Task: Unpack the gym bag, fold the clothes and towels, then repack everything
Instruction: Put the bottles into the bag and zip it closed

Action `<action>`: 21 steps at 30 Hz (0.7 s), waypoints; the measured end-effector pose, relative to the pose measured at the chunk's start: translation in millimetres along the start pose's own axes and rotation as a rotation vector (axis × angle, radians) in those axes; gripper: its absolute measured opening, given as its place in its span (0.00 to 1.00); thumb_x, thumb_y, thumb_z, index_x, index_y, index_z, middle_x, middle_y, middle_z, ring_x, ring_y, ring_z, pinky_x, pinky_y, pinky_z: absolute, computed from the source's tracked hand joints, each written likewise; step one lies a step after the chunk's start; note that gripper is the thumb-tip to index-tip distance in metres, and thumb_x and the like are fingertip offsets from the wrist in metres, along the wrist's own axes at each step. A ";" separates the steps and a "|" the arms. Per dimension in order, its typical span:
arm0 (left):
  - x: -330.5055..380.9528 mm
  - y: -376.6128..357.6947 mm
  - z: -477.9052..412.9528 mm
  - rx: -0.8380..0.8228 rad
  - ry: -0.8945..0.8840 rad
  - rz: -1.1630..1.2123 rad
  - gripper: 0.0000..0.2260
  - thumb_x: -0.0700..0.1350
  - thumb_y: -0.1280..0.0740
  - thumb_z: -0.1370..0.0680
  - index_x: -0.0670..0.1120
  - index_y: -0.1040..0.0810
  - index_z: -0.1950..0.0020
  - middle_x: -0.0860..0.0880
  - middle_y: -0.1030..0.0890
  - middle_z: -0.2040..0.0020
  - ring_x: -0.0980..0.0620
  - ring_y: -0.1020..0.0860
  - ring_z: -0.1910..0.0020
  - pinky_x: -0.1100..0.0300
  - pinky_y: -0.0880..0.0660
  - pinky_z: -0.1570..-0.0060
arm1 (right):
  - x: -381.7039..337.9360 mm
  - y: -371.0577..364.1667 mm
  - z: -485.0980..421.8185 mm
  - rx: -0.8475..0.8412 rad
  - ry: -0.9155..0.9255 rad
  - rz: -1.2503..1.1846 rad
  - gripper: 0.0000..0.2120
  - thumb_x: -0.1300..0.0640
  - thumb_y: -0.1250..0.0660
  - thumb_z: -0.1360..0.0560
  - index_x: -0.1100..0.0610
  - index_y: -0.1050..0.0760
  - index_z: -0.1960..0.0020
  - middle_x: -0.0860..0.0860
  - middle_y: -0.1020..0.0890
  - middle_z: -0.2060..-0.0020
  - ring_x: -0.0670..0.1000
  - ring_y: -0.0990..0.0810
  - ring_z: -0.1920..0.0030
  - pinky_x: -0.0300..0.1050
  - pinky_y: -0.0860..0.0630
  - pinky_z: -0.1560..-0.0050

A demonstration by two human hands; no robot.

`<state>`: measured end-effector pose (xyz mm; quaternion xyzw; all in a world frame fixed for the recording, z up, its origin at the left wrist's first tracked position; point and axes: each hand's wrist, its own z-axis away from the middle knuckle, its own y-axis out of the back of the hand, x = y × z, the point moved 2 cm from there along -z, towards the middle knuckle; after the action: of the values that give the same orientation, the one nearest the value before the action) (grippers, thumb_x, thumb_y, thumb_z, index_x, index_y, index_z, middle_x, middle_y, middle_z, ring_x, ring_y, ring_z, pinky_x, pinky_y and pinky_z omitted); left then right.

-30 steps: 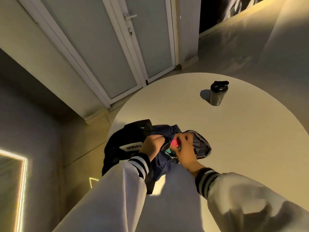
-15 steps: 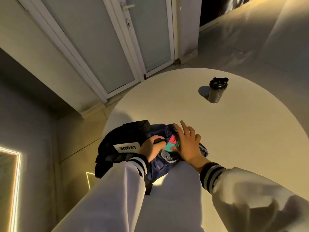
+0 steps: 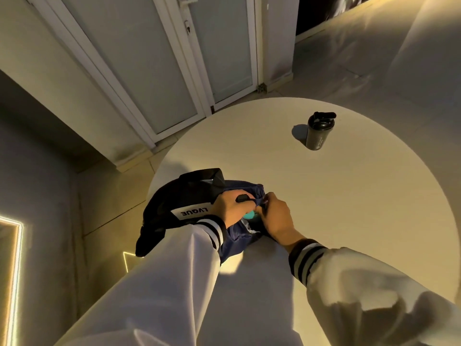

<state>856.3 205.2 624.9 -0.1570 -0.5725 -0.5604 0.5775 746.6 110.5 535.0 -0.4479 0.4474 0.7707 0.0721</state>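
The gym bag (image 3: 189, 196) lies at the left edge of the round counter (image 3: 349, 196), black, with a white label facing up and one end hanging past the rim. The step in hand looks like the unpacking, since both hands are at the bag's mouth and no clothes are laid out on the counter yet. The left hand (image 3: 230, 208) has a closed grip, its fingers curled over the near edge of the opening, with a small black piece showing at the fingertips; whether that is a zip pull or a strap end I cannot tell. Just right of it, between the two hands, a teal item (image 3: 249, 215) peeps out of the bag, touching or nearly touching both. The right hand (image 3: 277, 216) also has a closed grip, its fingertips pinching a bunch of navy cloth (image 3: 249, 187) that spills from the opening. The next move probably calls for the left grip to steady the bag while the right draws the cloth clear onto the bare counter. Well apart to the right stands a dark shaker bottle (image 3: 318, 133), upright and untouched.
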 end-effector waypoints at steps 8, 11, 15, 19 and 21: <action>29.7 6.0 -13.5 -0.109 0.011 -0.160 0.08 0.42 0.30 0.26 0.39 0.22 0.63 0.48 0.25 0.67 0.53 0.29 0.67 0.59 0.33 0.64 | 14.6 -16.6 41.4 0.065 0.028 -0.039 0.12 0.49 0.33 0.20 0.54 0.28 0.59 0.51 0.23 0.64 0.55 0.24 0.61 0.43 0.36 0.62; 24.7 12.6 -11.8 -0.067 0.001 -0.149 0.10 0.41 0.30 0.25 0.37 0.24 0.64 0.47 0.27 0.68 0.53 0.30 0.67 0.58 0.35 0.65 | 11.0 5.8 23.8 0.293 0.135 0.071 0.16 0.55 0.22 0.31 0.58 0.27 0.53 0.54 0.26 0.55 0.58 0.27 0.53 0.47 0.35 0.57; 24.7 18.0 -8.4 -0.059 0.000 -0.162 0.08 0.40 0.31 0.26 0.38 0.22 0.63 0.49 0.25 0.68 0.53 0.29 0.67 0.58 0.33 0.64 | 2.5 14.2 -5.3 0.139 0.265 0.034 0.41 0.51 0.19 0.37 0.55 0.32 0.29 0.54 0.25 0.36 0.57 0.26 0.37 0.54 0.29 0.36; 19.1 13.0 -0.4 -0.087 -0.020 -0.219 0.07 0.41 0.31 0.26 0.36 0.19 0.58 0.44 0.21 0.65 0.50 0.26 0.65 0.53 0.28 0.62 | -4.5 2.1 0.1 -0.008 0.236 -0.025 0.35 0.57 0.20 0.34 0.51 0.29 0.30 0.50 0.24 0.36 0.54 0.24 0.38 0.55 0.25 0.36; 17.4 11.5 5.9 -0.062 -0.040 -0.253 0.06 0.42 0.30 0.25 0.40 0.16 0.55 0.44 0.16 0.60 0.48 0.21 0.61 0.52 0.24 0.57 | -2.5 -2.3 12.1 0.044 0.155 0.043 0.33 0.52 0.21 0.31 0.52 0.29 0.30 0.51 0.25 0.36 0.55 0.25 0.39 0.52 0.24 0.40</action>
<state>858.0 205.7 646.5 -0.1124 -0.5814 -0.6431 0.4855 741.6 121.7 537.9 -0.4946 0.4779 0.7252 0.0304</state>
